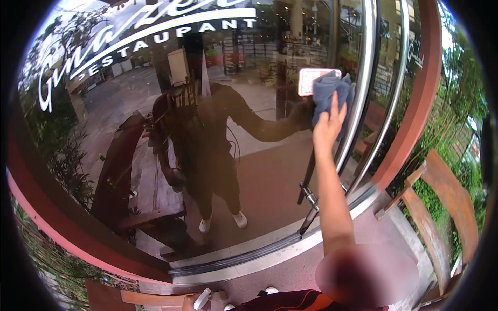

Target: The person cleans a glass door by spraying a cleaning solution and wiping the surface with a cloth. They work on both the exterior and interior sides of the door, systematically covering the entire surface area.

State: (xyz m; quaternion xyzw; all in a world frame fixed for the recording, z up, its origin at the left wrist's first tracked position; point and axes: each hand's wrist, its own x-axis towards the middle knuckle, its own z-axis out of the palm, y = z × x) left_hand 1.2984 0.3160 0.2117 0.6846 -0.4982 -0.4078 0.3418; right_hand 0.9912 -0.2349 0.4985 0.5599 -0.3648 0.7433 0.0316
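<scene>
My right hand presses a dark grey-blue cloth flat against the glass door, with the arm stretched up and fingers over the cloth. The cloth partly covers a small white sign with a red border on the glass, close to the long metal door handle. Low at the bottom edge, my left hand is closed around what looks like a spray bottle; only its white top shows. The rest of that hand and the bottle is cut off.
White lettering marks the upper glass, which mirrors my body and the yard. A reddish frame borders the door. Wooden benches stand at the right and lower left, with plants beyond. A door lock sits low.
</scene>
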